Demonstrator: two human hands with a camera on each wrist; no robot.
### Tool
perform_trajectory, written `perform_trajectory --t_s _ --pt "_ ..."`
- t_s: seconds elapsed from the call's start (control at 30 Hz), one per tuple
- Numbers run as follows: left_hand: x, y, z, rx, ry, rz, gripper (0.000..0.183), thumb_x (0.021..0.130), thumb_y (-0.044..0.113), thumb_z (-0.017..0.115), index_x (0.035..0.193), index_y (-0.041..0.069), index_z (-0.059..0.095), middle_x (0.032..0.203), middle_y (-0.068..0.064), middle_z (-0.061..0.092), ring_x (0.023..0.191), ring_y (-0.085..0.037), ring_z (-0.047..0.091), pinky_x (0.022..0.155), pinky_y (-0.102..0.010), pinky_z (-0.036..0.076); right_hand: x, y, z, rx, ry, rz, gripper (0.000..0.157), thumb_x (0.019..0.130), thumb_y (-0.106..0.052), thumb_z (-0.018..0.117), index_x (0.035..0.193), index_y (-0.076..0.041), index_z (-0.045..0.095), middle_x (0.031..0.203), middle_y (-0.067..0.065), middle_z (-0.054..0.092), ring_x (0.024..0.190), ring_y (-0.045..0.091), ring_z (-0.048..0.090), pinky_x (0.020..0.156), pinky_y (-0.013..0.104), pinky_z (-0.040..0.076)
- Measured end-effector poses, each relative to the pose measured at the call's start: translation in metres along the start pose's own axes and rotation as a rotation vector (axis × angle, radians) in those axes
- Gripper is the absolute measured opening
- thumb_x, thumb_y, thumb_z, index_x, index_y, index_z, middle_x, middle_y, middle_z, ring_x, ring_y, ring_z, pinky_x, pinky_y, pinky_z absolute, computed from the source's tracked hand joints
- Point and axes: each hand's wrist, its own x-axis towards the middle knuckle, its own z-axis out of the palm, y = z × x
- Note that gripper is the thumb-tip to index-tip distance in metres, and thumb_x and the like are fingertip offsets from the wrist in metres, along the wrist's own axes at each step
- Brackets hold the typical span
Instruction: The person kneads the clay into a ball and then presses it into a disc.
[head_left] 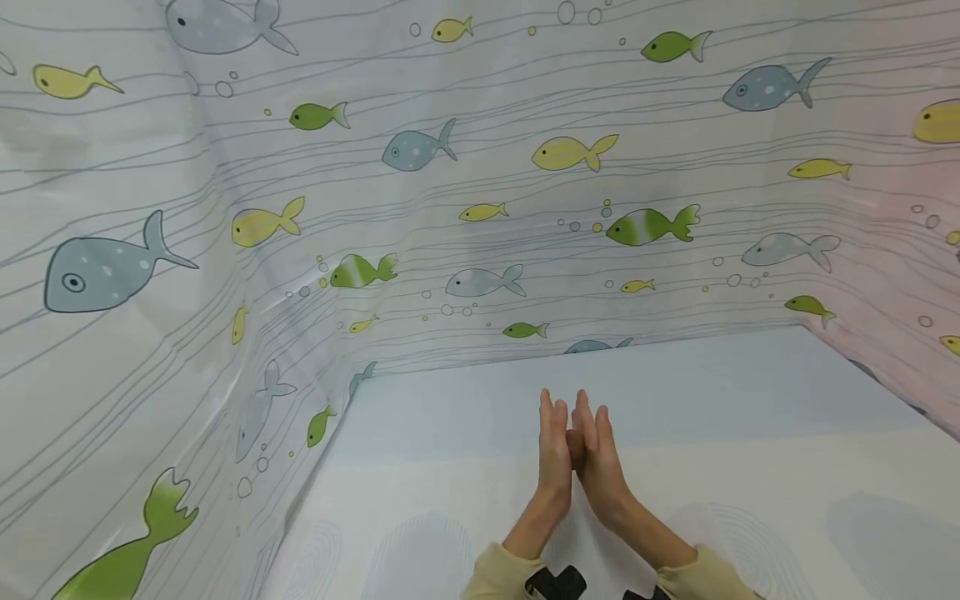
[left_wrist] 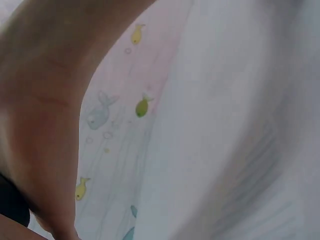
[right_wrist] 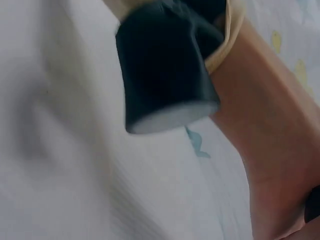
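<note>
In the head view, my left hand [head_left: 555, 454] and right hand [head_left: 602, 467] stand palm to palm, fingers straight and pointing away from me. A small brown lump [head_left: 576, 450] sits between the palms, pressed from both sides; only its near side shows, and its material cannot be told. Both hands are held over the table. The left wrist view has a bare wrist [left_wrist: 42, 130] along its left side. A bare forearm [right_wrist: 265, 110] fills the right of the right wrist view. Dark patches at the lower edges of both wrist views are too cropped to make out.
A pale table [head_left: 465, 417] with light blue patterns spreads under the hands. Fish-printed sheeting [head_left: 487, 242] hangs behind and at both sides. Black wrist-worn devices [head_left: 555, 582] sit at the beige sleeves [head_left: 498, 575]; one black device [right_wrist: 167, 70] looms in the right wrist view.
</note>
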Motion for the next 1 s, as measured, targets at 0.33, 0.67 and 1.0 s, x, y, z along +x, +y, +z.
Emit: perform_trajectory --t_s 0.33,0.67,1.0 --pt "0.017 0.016 -0.018 -0.014 0.046 0.042 0.075 0.101 0.057 0.03 0.161 0.018 0.007 0.167 -0.003 0.005 0.153 -0.027 0.002 0.117 -0.063 0.0 -0.016 -0.016 0.011 0.119 -0.198 0.023 0.069 0.1 -0.056 -0.007 0.151 -0.016 -0.031 0.159 0.01 -0.031 0.145 0.03 -0.029 0.115 0.061 -0.012" --pt "0.012 0.012 -0.018 -0.038 -0.069 0.092 0.068 0.103 0.049 0.022 0.161 0.018 0.005 0.167 -0.003 0.0 0.153 -0.028 -0.003 0.119 -0.058 -0.001 -0.016 -0.03 0.013 0.137 -0.158 0.018 0.07 0.101 -0.057 -0.005 0.153 -0.015 -0.027 0.161 0.008 -0.026 0.148 0.027 -0.024 0.116 0.06 -0.01" --pt "-0.011 -0.003 0.0 -0.003 -0.176 0.146 0.065 0.104 0.043 0.018 0.16 0.012 0.005 0.166 -0.002 0.003 0.153 -0.024 0.002 0.12 -0.056 0.0 0.005 -0.026 0.008 0.06 0.119 -0.016 0.075 0.101 -0.062 0.009 0.159 -0.018 -0.008 0.165 -0.003 -0.011 0.152 0.019 -0.012 0.119 0.054 -0.008"
